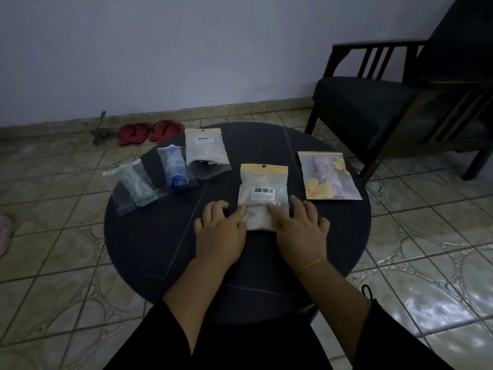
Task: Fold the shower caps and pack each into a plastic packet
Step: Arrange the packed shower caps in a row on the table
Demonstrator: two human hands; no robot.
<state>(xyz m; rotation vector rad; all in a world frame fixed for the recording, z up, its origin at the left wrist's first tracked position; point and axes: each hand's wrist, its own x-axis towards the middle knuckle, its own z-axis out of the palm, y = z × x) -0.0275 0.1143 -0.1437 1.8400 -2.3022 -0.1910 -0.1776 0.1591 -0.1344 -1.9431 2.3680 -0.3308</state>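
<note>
The fingers (241, 209) of the left hand (220, 231) and those of the right hand (302, 227) are lying spread and nearly straight, pressing the near end of a barcoded packet (262, 197) flat onto the round counter (149, 252); neither hand is gripping it. Four further packets are lying beyond: a green-filled packet (133, 186), a blue-filled packet (174, 169), a white packet (206, 149) and a flowered packet (328, 176). Uneven pressing is likely to trap air or slide the slick packet across the counter. In the dim light, the packet's contents and whether its seal is closed are proving impossible to make out.
</note>
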